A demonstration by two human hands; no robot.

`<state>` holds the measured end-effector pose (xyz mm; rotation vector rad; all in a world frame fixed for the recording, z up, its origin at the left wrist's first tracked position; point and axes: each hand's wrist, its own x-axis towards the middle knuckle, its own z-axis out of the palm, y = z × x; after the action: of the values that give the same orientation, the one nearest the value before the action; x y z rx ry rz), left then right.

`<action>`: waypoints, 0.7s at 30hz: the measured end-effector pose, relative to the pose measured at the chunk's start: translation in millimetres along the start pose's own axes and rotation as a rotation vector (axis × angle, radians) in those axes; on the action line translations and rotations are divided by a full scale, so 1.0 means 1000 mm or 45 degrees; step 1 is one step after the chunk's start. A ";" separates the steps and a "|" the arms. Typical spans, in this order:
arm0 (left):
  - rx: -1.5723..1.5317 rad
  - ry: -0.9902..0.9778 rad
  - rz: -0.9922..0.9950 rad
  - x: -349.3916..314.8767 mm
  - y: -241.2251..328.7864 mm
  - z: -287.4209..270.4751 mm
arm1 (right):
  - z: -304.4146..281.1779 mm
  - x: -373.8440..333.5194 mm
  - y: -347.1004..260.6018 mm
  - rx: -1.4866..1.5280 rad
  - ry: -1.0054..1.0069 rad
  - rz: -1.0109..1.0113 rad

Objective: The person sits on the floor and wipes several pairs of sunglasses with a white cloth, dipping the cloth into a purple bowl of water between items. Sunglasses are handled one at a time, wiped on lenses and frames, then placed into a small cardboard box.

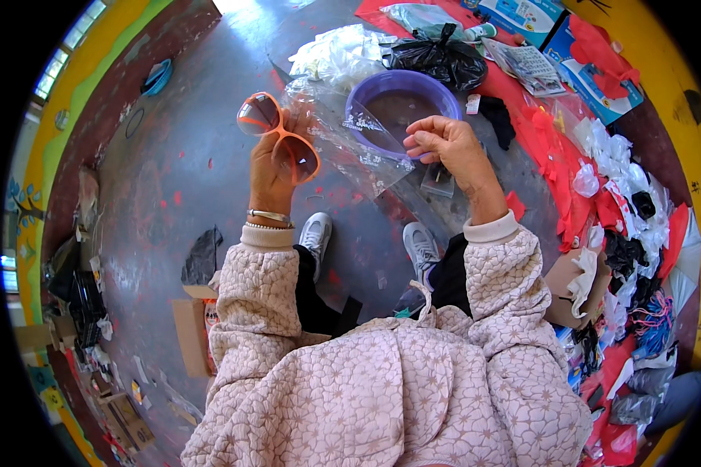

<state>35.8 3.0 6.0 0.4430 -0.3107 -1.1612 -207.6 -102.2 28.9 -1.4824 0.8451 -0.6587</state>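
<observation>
Orange sunglasses [279, 134], big frame with tinted lenses, held up in front of the person by the left hand [271, 173], fingers wrapped on the frame near one lens, probably so the mouth of the clear plastic bag [343, 136] stays reachable. The bag hangs off the same grip, spreading right, crinkled, with a small white printed patch. Right hand [444, 148] hovers just beside the bag's far edge, fingers curled narrow; cannot tell if it pinches the film. Below the bag, a purple basin [403, 105] on the grey floor [179, 171]. Behind it, a knotted black bag [438, 58] and white plastic bags [339, 50]. Upper right, blue-and-white boxes [592, 58] on red sheeting. Right side, heap of red, white, black scraps [627, 210]. Lower left, brown cardboard box [195, 331].
</observation>
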 end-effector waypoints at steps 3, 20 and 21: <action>-0.085 -0.251 -0.075 0.005 0.003 -0.016 | 0.003 0.000 -0.004 0.155 0.149 -0.101; 0.344 -0.145 -0.225 -0.001 -0.038 0.018 | 0.078 -0.008 -0.004 -0.093 0.109 -0.325; 0.347 -0.127 -0.243 -0.001 -0.040 0.018 | 0.077 -0.007 -0.004 -0.093 0.094 -0.325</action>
<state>-4.9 -11.8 2.0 0.6650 -0.5261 -1.3353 -148.4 -52.3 25.9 -1.6567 0.7484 -0.8842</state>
